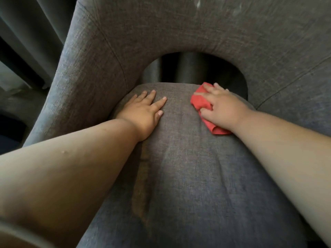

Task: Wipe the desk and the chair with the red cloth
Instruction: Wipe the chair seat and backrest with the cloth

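Note:
A grey fabric chair fills the view, with its seat cushion (188, 167) in the middle and its curved backrest (161, 33) arching above an open gap. My right hand (221, 106) presses the crumpled red cloth (200, 102) flat on the back right part of the seat, fingers spread over it. My left hand (145, 111) lies flat on the back left of the seat with its fingers apart, holding nothing, close to the left armrest. The desk is not in view.
Dark grey curtains (26, 42) hang at the far left behind the chair. A darker streak (141, 197) runs down the seat fabric below my left forearm. Pale smudges (198, 4) mark the top of the backrest.

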{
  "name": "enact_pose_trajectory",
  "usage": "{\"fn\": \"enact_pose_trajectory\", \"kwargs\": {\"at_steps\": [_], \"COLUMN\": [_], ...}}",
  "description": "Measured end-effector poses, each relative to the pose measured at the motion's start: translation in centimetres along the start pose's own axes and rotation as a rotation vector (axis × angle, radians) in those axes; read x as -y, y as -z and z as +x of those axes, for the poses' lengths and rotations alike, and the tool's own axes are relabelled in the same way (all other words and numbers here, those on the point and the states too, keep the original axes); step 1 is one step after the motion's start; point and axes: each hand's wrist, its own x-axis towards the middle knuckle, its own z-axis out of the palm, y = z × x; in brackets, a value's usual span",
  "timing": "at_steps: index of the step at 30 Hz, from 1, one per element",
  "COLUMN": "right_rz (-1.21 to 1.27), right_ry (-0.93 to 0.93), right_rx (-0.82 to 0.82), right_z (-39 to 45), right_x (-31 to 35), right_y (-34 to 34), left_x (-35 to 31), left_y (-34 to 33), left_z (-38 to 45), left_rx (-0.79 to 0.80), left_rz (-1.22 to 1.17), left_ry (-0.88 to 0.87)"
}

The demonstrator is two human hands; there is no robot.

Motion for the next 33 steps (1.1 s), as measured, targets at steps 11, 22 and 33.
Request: {"fn": "enact_pose_trajectory", "kwargs": {"at_steps": [11, 22, 33], "right_rz": [0.257, 0.065, 0.297], "right_ry": [0.393, 0.016, 0.579], "right_rx": [0.087, -0.048, 0.274], "right_z": [-9.0, 0.7, -14.3], "right_x": [7.8, 0.4, 13.4], "right_y": [-2.5, -1.2, -2.6], "left_x": [0.2, -0.3, 0.2], "left_y": [-0.6, -0.2, -0.9], "left_z": [0.6, 0.1, 0.4], "left_rx": [-0.017, -0.027, -0.062], "left_rz": [0.027, 0.042, 0.058], "left_ry": [-0.003, 0.001, -0.017]}}
